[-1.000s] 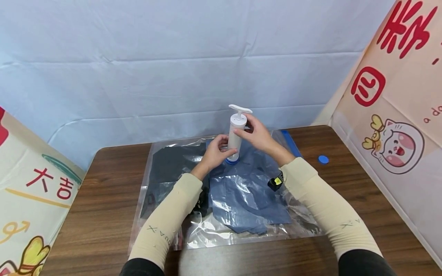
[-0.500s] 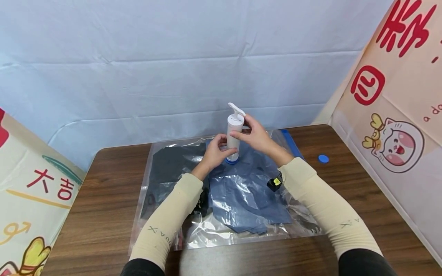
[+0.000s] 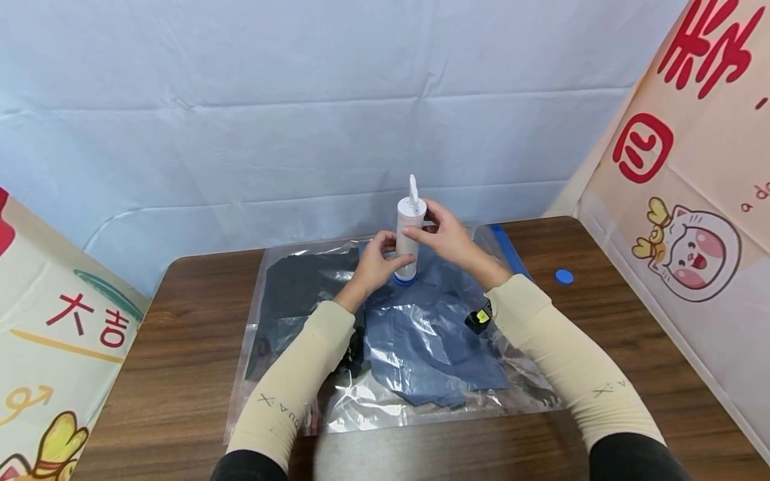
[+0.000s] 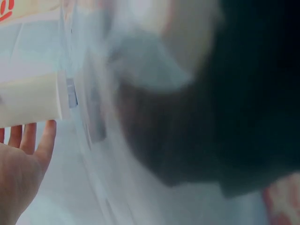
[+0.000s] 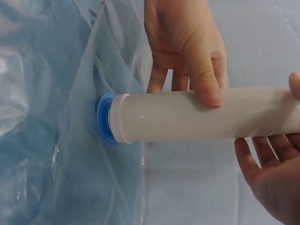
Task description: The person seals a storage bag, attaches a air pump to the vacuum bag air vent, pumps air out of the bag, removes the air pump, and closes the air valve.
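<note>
A white hand pump stands upright on the blue valve of a clear plastic storage bag. My left hand grips the pump low on its barrel, thumb across the near side. Higher up, just under the top cap, my right hand holds the barrel between thumb and fingers. The T-shaped handle sits low above the cap, seen nearly edge-on. In the right wrist view the pump's white bottom rim meets the blue valve ring. Dark grey cloth and blue cloth lie inside the bag.
A round blue cap lies on the wooden table to the right of the bag. The bag's blue edge strip is at its right side. A pale cloth backdrop rises behind the table.
The pump's handle has turned from broadside to nearly edge-on. Both hands keep their places on the barrel, which has shifted only slightly.
</note>
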A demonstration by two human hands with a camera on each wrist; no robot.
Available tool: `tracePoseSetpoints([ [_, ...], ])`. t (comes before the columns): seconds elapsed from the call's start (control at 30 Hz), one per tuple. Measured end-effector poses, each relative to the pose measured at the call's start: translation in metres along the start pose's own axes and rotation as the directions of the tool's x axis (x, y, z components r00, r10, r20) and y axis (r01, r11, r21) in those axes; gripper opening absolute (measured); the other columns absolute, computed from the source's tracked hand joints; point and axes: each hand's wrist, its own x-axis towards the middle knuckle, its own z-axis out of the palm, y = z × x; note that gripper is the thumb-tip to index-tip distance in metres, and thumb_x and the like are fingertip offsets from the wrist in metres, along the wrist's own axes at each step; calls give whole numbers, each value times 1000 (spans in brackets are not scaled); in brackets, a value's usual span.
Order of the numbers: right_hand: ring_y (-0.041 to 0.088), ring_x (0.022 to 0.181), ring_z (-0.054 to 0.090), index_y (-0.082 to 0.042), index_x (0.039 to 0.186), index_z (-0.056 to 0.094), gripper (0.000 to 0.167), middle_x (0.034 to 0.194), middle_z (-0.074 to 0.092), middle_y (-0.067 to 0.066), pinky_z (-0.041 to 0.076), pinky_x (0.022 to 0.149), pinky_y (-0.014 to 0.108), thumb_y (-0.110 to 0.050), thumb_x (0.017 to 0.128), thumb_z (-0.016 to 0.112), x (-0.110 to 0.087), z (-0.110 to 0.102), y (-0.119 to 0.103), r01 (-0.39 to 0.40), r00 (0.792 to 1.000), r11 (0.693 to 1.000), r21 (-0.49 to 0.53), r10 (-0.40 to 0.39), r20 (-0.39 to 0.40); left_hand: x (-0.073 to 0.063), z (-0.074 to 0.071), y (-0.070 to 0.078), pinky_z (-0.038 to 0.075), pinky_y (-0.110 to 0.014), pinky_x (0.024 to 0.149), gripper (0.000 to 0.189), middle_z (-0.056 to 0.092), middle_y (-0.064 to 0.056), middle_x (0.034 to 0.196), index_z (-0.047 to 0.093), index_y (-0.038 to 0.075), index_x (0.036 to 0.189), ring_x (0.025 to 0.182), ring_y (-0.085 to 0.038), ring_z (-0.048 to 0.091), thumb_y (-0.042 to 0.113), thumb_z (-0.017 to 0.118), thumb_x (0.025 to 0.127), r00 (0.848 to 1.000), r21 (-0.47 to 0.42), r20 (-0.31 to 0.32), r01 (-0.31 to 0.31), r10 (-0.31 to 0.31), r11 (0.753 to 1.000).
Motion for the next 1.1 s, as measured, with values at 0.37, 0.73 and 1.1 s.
tracePoseSetpoints([
  [0.37, 38, 125, 55, 5, 139, 47, 50, 136, 55, 24, 46, 105, 54, -6, 97, 70, 1, 1, 1, -7, 1000, 1000, -15, 7, -24, 0, 1, 3, 51, -36, 101, 53, 58, -19, 129, 48, -1, 128, 123, -32, 59, 10, 81, 88, 999, -50, 29, 15, -13, 999],
  [0.73, 38, 130, 50, 3, 150, 40, 55, 141, 51, 23, 42, 107, 55, -8, 102, 64, -4, -2, 1, 0, 1000, 1000, -23, 0, -1, -2, -2, 4, 52, -38, 101, 54, 58, -19, 131, 50, 0, 135, 122, -31, 59, 10, 79, 91, 999, -61, 42, 5, -3, 998],
  [1.1, 36, 128, 51, 1, 148, 42, 53, 138, 52, 23, 43, 108, 53, -9, 101, 64, -6, -2, 1, -2, 1000, 999, -41, 3, 13, -1, -2, 3, 52, -39, 101, 48, 61, -18, 129, 55, 1, 133, 121, -31, 61, 11, 78, 92, 998, -40, 57, -28, 30, 999],
])
